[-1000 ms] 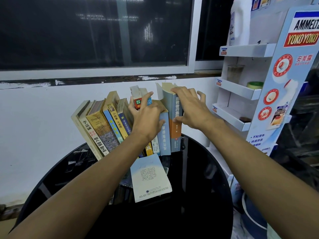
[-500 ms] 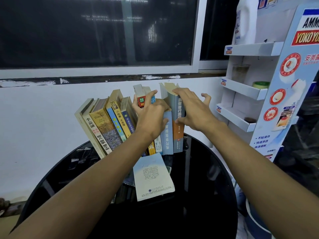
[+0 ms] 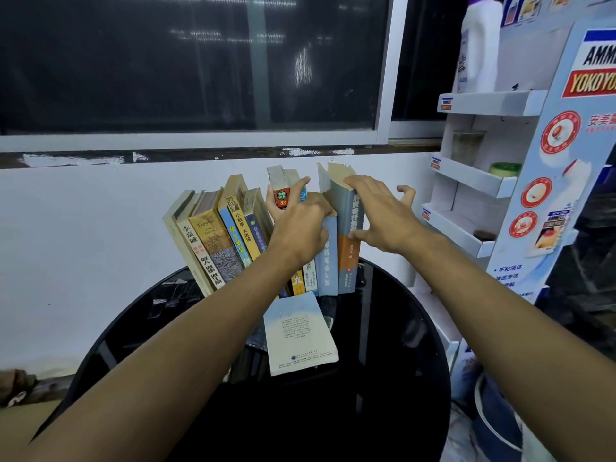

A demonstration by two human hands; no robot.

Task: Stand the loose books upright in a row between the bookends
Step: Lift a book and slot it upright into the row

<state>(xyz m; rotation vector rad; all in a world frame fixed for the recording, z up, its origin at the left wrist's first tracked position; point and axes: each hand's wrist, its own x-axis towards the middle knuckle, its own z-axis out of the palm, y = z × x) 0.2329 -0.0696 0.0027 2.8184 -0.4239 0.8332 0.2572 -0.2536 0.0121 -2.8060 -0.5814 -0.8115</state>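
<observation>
A row of several books [image 3: 213,241] stands at the back of the round black table [image 3: 383,395]; the left ones lean left. My left hand [image 3: 300,225] grips the middle books, its fingers around a white book with a red label [image 3: 281,191]. My right hand [image 3: 376,215] presses on the tall grey-and-orange book [image 3: 348,261] at the row's right end, thumb on the spine, fingers spread over its top. One pale blue book [image 3: 300,331] lies flat on the table in front of the row. A dark bookend [image 3: 361,271] barely shows at the right end.
A white wall and a dark window stand right behind the books. A white cardboard display rack [image 3: 483,181] with shelves stands at the right, close to the table, with a white bottle [image 3: 476,45] on top. A blue bucket [image 3: 493,418] sits on the floor at lower right.
Both hands stay on the same books. The view has shifted slightly, and my right hand's fingers have slid a little further over the tall book's top.
</observation>
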